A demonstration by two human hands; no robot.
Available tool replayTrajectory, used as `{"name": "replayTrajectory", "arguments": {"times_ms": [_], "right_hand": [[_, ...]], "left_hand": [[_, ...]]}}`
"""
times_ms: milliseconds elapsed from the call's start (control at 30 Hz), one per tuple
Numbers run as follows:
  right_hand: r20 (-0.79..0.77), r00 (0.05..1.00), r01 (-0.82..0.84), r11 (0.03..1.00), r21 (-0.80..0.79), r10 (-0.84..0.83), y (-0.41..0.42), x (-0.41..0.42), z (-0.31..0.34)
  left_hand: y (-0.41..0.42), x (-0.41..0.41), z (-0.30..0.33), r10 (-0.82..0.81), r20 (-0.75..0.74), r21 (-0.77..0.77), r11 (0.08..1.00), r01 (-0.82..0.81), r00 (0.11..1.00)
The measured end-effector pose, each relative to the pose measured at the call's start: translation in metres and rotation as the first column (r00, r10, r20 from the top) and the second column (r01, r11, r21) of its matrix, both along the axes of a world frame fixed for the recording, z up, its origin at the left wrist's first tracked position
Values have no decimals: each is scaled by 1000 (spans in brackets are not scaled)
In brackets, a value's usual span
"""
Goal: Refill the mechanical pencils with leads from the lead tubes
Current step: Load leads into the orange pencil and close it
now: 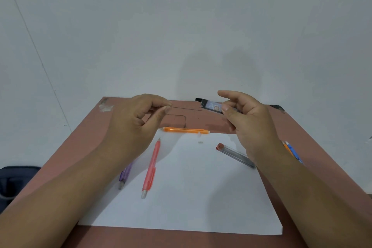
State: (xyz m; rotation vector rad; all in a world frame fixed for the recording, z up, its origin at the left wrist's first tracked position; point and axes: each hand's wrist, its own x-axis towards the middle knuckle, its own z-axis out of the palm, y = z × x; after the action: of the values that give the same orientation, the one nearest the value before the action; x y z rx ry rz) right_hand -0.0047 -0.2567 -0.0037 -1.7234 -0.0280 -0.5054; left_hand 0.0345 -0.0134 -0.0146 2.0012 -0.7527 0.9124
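A brown table (314, 147) carries a white paper sheet (191, 197). Above it, the right hand (247, 121) grips an open lead tube (211, 105), and the left hand (136, 121) pinches a thin lead (185, 108) between thumb and forefinger. Below the fingers lie an orange pencil (185, 130), a pink pencil (151, 167) and a second lead tube (235, 155).
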Motion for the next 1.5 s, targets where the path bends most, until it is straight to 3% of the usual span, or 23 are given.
{"name": "replayTrajectory", "arguments": {"times_ms": [1500], "right_hand": [[13, 1000, -2, 1000, 25, 2, -1, -1, 3]], "left_hand": [[0, -4, 4, 49, 61, 25, 998, -51, 997]]}}
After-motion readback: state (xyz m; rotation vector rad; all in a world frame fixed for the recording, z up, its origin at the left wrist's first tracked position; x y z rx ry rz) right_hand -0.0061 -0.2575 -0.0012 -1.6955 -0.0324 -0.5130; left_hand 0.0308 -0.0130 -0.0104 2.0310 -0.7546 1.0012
